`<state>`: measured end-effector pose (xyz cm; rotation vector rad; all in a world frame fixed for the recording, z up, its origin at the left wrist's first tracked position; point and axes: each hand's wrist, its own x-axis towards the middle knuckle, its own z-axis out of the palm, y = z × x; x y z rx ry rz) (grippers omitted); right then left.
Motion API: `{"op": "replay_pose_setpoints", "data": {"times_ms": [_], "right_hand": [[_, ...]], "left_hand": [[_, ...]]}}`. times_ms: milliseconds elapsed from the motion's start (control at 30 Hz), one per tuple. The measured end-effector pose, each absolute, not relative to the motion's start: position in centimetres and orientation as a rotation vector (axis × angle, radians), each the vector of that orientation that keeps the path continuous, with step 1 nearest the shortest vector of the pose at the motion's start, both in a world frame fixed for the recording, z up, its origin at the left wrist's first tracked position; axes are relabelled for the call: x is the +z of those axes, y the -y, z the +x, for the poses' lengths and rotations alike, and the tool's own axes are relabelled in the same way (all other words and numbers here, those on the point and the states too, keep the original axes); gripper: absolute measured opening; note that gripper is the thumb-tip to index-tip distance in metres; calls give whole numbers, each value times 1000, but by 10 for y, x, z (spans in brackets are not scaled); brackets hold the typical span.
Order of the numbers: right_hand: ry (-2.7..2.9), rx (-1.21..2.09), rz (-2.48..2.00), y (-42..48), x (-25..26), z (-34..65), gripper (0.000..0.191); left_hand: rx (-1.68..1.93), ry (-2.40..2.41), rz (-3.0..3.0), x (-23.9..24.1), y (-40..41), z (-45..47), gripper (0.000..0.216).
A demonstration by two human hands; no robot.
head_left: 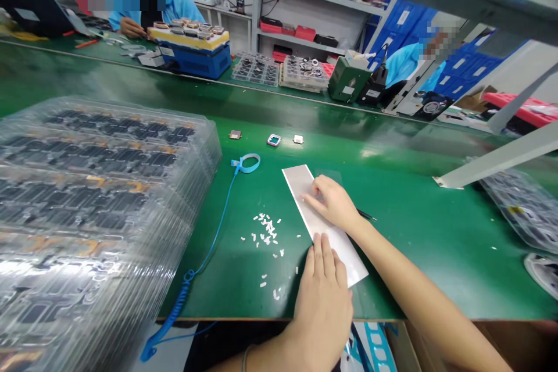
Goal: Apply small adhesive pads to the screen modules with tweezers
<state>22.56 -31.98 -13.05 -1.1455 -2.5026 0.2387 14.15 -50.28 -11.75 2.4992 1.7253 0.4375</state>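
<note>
A long white-edged strip sheet (296, 177) with a pale grey face lies slanted on the green bench. My left hand (325, 285) is laid flat with its fingers outstretched on the lower left edge of this sheet. Over the middle of the strip is my right hand (333, 200), fingers curled and the thumb pointing left; what they pinch, if anything, is too small to see. A thin dark tool (367, 215) juts out beyond my right wrist, its other end hidden. Small white pieces (267, 229) are scattered left of the sheet.
Tall stacked clear trays (131, 186) of dark parts fill the left. A blue coiled cord with a wrist strap (249, 163) lies beside them. Small square parts (274, 140) sit farther back. At right are a white post (501, 157) and another tray (518, 203). Two people sit opposite.
</note>
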Motion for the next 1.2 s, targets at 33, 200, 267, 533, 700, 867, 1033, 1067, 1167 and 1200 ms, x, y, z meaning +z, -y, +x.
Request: {"op": "replay_pose_setpoints", "data": {"times_ms": [33, 200, 267, 533, 700, 867, 1033, 1067, 1167, 1200], "right_hand": [[2482, 234, -1162, 319, -130, 225, 27], [2557, 340, -1031, 332, -122, 215, 34], [2615, 428, -910, 342, -117, 208, 41], [2597, 547, -915, 333, -118, 197, 38], [2763, 614, -643, 348, -106, 185, 21], [2800, 547, -637, 343, -101, 179, 12], [2816, 286, -804, 333, -117, 172, 20], [2825, 239, -806, 336, -120, 171, 22], [2868, 158, -722, 359, -121, 169, 26], [2887, 150, -664, 368, -120, 168, 27]], "left_hand": [[435, -1729, 2501, -118, 503, 142, 55], [475, -1728, 2496, -120, 502, 141, 56], [470, -1732, 2486, -121, 502, 142, 54], [460, -1711, 2462, -120, 499, 142, 53], [400, -1677, 2428, -119, 493, 143, 52], [576, -1505, 2292, -92, 497, 126, 50], [707, -845, 1353, -86, 544, 81, 37], [668, -807, 1009, -96, 555, 74, 38], [690, -750, 294, -137, 575, 59, 43], [721, -759, 198, -149, 577, 56, 47]]}}
